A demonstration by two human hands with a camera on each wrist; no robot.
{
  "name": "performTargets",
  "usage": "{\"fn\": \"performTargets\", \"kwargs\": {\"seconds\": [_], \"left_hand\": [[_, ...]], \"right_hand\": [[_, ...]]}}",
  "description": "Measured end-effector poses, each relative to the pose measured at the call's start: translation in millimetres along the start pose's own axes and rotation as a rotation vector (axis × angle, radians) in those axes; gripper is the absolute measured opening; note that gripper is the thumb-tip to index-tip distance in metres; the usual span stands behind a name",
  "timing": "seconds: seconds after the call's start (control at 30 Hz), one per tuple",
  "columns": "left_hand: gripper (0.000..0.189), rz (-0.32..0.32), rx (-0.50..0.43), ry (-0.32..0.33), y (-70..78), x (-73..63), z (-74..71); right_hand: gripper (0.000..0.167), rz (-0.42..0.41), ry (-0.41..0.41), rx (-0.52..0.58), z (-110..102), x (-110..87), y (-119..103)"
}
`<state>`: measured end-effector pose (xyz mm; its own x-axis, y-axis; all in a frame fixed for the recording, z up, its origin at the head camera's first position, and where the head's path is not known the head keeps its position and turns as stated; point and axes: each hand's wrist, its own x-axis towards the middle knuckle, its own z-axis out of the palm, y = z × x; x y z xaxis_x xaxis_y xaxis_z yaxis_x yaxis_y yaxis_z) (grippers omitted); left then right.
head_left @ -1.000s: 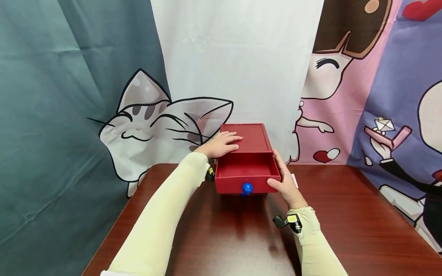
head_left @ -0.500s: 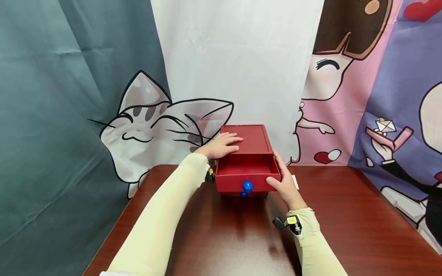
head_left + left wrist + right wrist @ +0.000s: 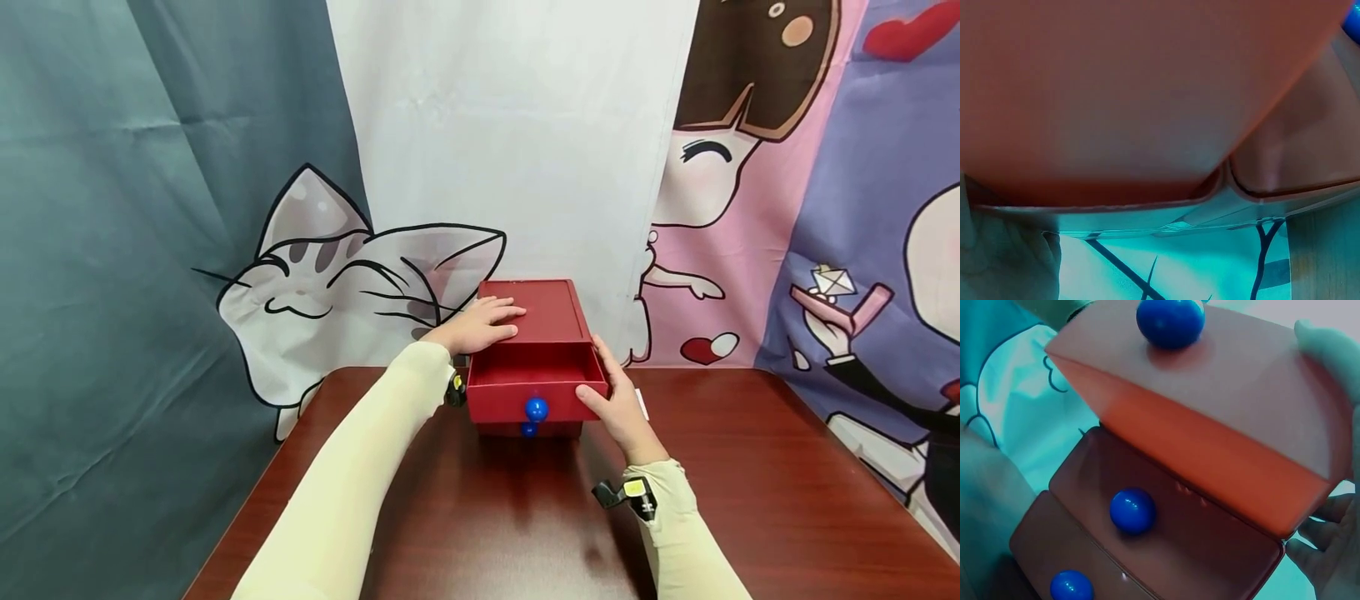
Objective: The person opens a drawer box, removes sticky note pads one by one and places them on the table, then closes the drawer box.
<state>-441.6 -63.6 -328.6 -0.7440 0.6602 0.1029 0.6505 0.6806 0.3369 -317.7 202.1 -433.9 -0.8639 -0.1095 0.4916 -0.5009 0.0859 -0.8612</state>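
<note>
A small red chest of drawers (image 3: 551, 312) stands at the back of the table. Its top drawer (image 3: 498, 406), with a round blue knob (image 3: 536, 409), is pulled partly out; no contents show in its visible part. My left hand (image 3: 476, 325) rests on the chest's top with fingers extended. At the drawer's right front corner, my right hand (image 3: 618, 410) holds it, thumb on the front and fingers along the side. Closed lower drawers with blue knobs (image 3: 1133, 511) show in the right wrist view. The left wrist view has the red drawer's side (image 3: 1116, 94) close up, blurred.
The chest sits on a brown wooden table (image 3: 480, 517). Behind it hangs a printed cloth (image 3: 525, 150) with cartoon figures. A small white tag or paper (image 3: 641, 404) shows beside my right hand, mostly hidden.
The top drawer has slid slightly inward, with my right hand moving along, and a lower blue knob is more exposed. My left hand stays on top. The head view has tilted slightly upward.
</note>
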Motion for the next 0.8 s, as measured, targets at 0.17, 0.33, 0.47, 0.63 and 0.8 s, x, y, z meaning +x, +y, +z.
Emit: {"fn": "performTargets", "kwargs": {"seconds": [0.17, 0.33, 0.47, 0.63, 0.8], "left_hand": [[0.052, 0.001, 0.000, 0.000, -2.0, 1.0, 1.7], [0.053, -0.001, -0.009, -0.004, -2.5, 1.5, 1.7], [0.053, -0.005, -0.019, -0.008, 0.0, -0.3, 1.1], [0.054, -0.015, -0.038, -0.004, 2.8, -2.2, 0.6], [0.056, -0.009, -0.040, 0.001, 2.6, -2.2, 0.1]], "right_hand": [[0.078, 0.018, 0.022, -0.017, 2.5, 0.3, -1.4], [0.075, 0.040, 0.057, -0.029, 5.2, 3.8, -0.2], [0.074, 0.079, 0.072, -0.032, 6.9, 4.9, 0.8], [0.073, 0.096, 0.081, -0.055, 7.3, 5.8, 3.2], [0.072, 0.087, 0.098, -0.063, 8.7, 8.0, 6.9]]}}
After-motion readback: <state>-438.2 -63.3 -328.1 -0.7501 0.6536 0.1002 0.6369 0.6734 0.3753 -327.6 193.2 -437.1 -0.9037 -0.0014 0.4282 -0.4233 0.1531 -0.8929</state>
